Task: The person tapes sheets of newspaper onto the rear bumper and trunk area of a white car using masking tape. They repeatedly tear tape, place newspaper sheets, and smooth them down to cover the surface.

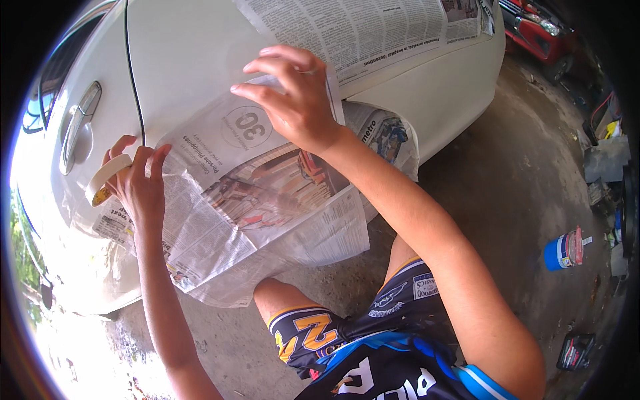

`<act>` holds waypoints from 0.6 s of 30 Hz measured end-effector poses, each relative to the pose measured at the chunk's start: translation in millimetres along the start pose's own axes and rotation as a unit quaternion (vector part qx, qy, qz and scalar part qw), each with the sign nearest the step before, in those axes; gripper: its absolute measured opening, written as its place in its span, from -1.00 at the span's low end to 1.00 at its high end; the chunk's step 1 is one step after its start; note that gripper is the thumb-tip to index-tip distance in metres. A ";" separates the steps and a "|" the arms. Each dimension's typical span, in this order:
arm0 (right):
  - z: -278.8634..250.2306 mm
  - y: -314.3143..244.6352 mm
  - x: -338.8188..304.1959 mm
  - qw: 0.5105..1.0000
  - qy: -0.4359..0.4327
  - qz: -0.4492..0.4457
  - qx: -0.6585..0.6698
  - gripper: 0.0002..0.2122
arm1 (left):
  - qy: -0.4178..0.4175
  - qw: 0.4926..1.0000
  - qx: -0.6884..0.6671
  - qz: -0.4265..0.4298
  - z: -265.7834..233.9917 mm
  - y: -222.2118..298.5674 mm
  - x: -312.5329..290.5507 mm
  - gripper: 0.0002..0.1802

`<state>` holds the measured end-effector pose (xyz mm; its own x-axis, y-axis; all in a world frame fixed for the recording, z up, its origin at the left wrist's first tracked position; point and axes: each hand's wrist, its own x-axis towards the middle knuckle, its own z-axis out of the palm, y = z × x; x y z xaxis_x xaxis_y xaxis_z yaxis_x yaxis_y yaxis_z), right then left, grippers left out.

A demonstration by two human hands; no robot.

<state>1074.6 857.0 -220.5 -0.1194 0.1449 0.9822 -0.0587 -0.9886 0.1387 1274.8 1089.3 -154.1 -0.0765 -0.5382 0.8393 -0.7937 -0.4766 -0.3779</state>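
Note:
My left hand (139,177) holds a roll of cream masking tape (110,177) at its fingers, with the fingertips close to the left edge of a newspaper sheet (200,157). The sheet lies against the white car's side (193,73) and hangs down past the wheel area, its lower part loose and creased. Above the sheet's upper edge is my right hand (293,100), fingers apart and slightly bent, with nothing seen in it. Whether its fingertips touch the car or the paper I cannot make out. Another newspaper (360,40) covers the panel farther up.
A chrome door handle (81,127) sits left of the door seam. More newspaper (383,133) fills the wheel arch. On the concrete floor to the right stand a blue container (559,253) and a dark small case (575,351). A red vehicle (540,33) is at the far right.

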 end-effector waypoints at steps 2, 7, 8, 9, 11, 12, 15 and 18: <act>-5.2 -5.8 -5.9 0.998 0.027 0.050 -0.035 -0.68 | -0.013 0.999 -0.022 -0.022 0.0 1.1 -1.0 -0.66; -10.3 -5.2 -15.0 0.994 0.016 0.092 -0.060 -0.63 | -0.004 0.999 -0.031 -0.024 -4.9 7.2 -2.3 -0.69; -8.5 -2.2 -14.1 0.995 0.020 0.087 -0.050 -0.61 | 0.000 0.999 -0.030 -0.023 -5.7 8.2 -1.6 -0.69; -6.4 1.3 -11.7 0.996 0.026 0.080 -0.040 -0.59 | 0.026 1.000 -0.008 -0.007 -6.5 8.8 -0.3 -0.70; -2.7 8.4 -5.5 0.997 0.029 0.068 -0.031 -0.57 | 0.011 0.999 -0.026 -0.026 -6.6 8.9 2.4 -0.71; -3.1 10.4 -1.6 0.997 0.025 0.064 -0.032 -0.58 | 0.026 0.999 -0.017 -0.021 -7.6 8.3 3.5 -0.71; -4.7 8.5 5.5 0.995 0.028 0.066 -0.063 -0.61 | 0.024 0.998 -0.036 -0.037 -5.3 6.1 3.4 -0.71; -10.2 -9.4 7.7 0.997 0.025 0.050 -0.059 -0.66 | 0.030 0.998 -0.039 -0.035 -5.3 5.6 1.3 -0.71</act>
<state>1064.1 867.8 -215.5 -0.1802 0.0499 0.9824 -0.1588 -0.9871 0.0210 1267.1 1089.6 -153.0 -0.0539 -0.4617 0.8854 -0.8428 -0.4545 -0.2883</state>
